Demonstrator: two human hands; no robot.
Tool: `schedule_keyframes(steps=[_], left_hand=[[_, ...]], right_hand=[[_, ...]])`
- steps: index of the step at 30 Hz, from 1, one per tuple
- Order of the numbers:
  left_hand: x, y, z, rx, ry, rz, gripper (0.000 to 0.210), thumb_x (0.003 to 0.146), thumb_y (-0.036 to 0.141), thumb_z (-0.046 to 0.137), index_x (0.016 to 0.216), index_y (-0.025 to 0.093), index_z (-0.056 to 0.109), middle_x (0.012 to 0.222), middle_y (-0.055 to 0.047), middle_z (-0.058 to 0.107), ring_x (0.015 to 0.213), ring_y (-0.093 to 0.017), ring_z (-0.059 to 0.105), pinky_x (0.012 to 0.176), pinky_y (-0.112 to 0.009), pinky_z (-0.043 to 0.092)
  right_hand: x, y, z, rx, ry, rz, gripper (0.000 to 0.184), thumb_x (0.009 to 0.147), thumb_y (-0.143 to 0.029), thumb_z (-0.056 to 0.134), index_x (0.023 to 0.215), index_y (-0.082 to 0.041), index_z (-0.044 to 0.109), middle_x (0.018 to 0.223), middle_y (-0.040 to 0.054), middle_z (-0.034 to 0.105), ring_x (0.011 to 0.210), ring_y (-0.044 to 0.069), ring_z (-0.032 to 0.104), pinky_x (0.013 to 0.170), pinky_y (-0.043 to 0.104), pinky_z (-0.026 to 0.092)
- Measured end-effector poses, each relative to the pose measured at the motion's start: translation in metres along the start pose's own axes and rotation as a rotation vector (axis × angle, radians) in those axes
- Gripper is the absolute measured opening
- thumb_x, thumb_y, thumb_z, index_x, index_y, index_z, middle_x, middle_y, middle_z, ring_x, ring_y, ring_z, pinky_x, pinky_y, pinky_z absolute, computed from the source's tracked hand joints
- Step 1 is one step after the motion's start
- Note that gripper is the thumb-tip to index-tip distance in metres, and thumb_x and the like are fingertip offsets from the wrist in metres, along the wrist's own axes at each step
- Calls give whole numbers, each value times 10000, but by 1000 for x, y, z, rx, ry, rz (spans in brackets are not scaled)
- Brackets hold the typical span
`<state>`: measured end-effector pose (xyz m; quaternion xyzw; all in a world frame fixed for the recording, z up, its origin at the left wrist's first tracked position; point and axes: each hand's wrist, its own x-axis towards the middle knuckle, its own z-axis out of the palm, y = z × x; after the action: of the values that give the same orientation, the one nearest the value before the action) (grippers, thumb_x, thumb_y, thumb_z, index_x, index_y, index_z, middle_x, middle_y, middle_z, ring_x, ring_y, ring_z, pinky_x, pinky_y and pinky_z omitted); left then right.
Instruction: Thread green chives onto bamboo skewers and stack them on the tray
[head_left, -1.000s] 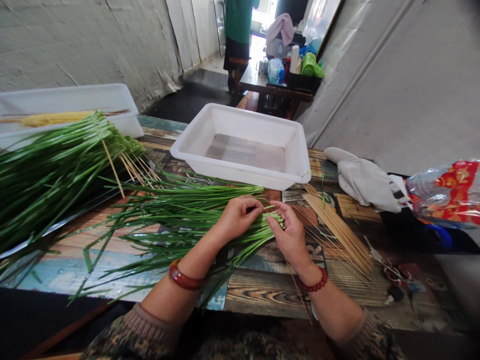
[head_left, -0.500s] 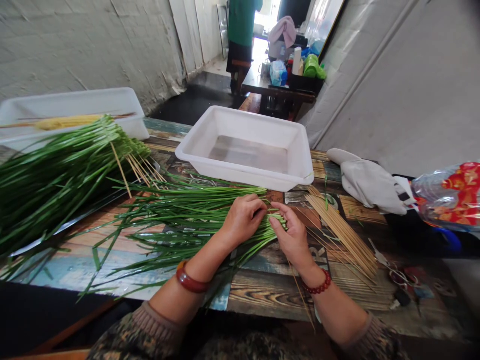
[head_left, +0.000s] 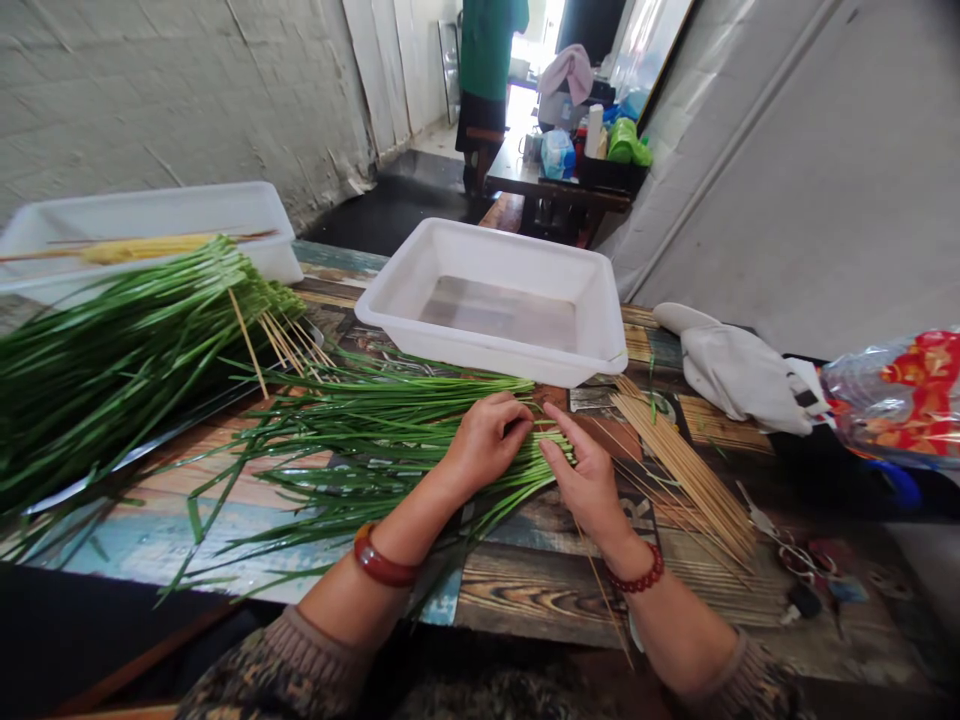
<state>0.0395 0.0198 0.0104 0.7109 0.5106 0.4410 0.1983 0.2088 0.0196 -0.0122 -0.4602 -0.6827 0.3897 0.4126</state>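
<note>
Long green garlic chives (head_left: 390, 405) lie spread across the table, their pale cut ends to the right. My left hand (head_left: 491, 440) is closed on some of them near those ends, fingers curled down and thumb bent in. At the ends, my right hand (head_left: 589, 475) has its thumb and index finger stretched apart, close against the stalks; its other fingers are mostly hidden. A thin bamboo skewer (head_left: 604, 590) runs from beneath the right hand past the table's front edge; whether the hand grips it is hidden. A pile of bamboo skewers (head_left: 686, 470) lies to the right.
A white plastic tub (head_left: 487, 348) stands behind the chives. At left, a big heap of chives (head_left: 127, 350) with skewers in it lies before another white tub (head_left: 150, 205). A white cap (head_left: 727, 360), keys (head_left: 802, 600) and a plastic bag (head_left: 900, 390) sit right. Someone in green (head_left: 484, 50) stands farther back.
My right index finger has straightened a little over the chive ends. My left hand stays in place. The view has shifted very slightly.
</note>
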Motion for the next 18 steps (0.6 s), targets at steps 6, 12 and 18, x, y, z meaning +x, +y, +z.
schedule_keyframes(steps=[6,12,18], left_hand=[[0,-2,1,16,14,20,137,833,59,617,735,147,655,711,-20,606,678,-137,568,642,-245,416],[-1,-3,2,52,23,36,124,838,71,619,748,147,660,721,-26,604,689,-145,567,652,-256,416],[1,-1,1,74,-8,79,147,843,70,613,721,143,648,711,-28,606,683,-143,561,665,-261,411]], right_hand=[[-1,1,0,-2,-9,-32,452,901,-297,576,1348,-234,590,1373,63,604,1272,235,559,1108,407,413],[-1,2,1,-8,-11,-30,457,903,-292,570,1359,-258,576,1378,48,600,1274,230,556,1105,404,412],[-1,2,1,-8,-3,-22,426,903,-302,567,1323,-236,593,1342,62,626,1233,229,580,1062,390,435]])
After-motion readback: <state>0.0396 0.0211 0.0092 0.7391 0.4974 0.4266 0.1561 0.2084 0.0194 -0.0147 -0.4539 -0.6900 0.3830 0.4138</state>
